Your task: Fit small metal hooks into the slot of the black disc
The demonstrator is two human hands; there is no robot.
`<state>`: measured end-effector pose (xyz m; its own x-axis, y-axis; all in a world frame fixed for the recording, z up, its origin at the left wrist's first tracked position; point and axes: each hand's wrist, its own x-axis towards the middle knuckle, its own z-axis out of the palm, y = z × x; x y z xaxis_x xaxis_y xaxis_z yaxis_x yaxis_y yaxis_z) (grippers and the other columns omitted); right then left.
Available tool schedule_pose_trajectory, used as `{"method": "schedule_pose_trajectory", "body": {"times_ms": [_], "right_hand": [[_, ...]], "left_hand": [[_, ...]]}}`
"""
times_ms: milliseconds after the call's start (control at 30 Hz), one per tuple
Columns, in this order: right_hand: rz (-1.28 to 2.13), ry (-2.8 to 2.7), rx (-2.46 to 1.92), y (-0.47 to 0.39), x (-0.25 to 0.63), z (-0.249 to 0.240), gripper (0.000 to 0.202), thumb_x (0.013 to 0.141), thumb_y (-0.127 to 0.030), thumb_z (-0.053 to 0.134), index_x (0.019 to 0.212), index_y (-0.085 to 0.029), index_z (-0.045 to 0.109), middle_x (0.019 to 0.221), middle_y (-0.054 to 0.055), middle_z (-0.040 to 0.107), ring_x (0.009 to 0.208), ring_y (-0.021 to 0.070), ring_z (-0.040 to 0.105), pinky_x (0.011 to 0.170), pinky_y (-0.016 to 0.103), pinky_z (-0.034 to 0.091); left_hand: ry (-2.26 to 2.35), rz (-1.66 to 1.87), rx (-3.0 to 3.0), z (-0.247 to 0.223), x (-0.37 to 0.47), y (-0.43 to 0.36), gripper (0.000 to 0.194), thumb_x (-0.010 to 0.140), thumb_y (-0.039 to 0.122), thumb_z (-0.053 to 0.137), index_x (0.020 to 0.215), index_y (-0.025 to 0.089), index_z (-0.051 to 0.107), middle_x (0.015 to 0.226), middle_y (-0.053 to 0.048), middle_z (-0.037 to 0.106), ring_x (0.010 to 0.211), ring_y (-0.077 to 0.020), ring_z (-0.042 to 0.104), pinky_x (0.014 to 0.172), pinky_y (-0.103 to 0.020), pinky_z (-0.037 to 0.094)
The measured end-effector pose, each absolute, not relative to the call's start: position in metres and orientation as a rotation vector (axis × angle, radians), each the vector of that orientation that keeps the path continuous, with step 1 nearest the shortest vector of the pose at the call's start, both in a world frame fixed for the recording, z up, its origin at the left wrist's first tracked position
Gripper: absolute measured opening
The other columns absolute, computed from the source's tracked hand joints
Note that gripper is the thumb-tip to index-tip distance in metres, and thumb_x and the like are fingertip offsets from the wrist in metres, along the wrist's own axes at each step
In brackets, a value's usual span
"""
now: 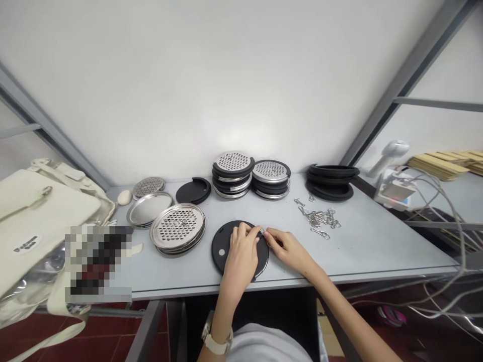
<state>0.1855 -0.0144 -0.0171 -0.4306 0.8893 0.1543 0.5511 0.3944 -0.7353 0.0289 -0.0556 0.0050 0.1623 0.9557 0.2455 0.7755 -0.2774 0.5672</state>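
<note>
My left hand [241,251] lies over a black round disc [222,240] at the table's front edge, fingers bent and pressed against its top. A pale round spot shows on the disc left of the hand. At the disc's upper right rim, my right hand [285,245] has thumb and index finger pinched together. A small silvery metal piece [261,231] shows between the fingertips of both hands; its kind cannot be made out. To the left is a stack of round metal grater plates [179,226]. Loose small metal clips [320,218] lie in a pile to the right.
Two stacks of black-rimmed graters [233,176] [270,178] stand by the wall. Black round holders [330,182] are piled at the back right, and another black disc [193,191] lies back left. A cream bag [49,211] flanks the table; cables [445,201] hang right.
</note>
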Motion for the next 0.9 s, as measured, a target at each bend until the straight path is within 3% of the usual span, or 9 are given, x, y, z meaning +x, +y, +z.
{"method": "schedule_pose_trajectory", "body": {"times_ms": [367, 900], "right_hand": [[0.769, -2.127, -1.244, -0.0135, 0.1859, -0.0245, 0.031, 0.094, -0.033, 0.035, 0.066, -0.020, 0.037, 0.056, -0.005, 0.040, 0.051, 0.0098, 0.037, 0.052, 0.023, 0.027], [0.771, -2.121, -1.238, -0.0143, 0.1854, -0.0212, 0.032, 0.095, -0.034, 0.034, 0.067, -0.020, 0.039, 0.057, -0.005, 0.042, 0.052, 0.0099, 0.038, 0.052, 0.024, 0.028]], "left_hand": [[1.646, 0.825, 2.141, 0.0037, 0.0281, -0.0553, 0.034, 0.094, 0.014, 0.035, 0.122, 0.027, 0.051, 0.105, -0.005, 0.049, 0.098, -0.0201, 0.045, 0.090, -0.036, 0.040], [1.624, 0.831, 2.117, 0.0065, 0.0281, -0.0560, 0.037, 0.094, 0.013, 0.035, 0.123, 0.028, 0.051, 0.103, -0.004, 0.048, 0.096, -0.0204, 0.044, 0.090, -0.038, 0.040]]}}
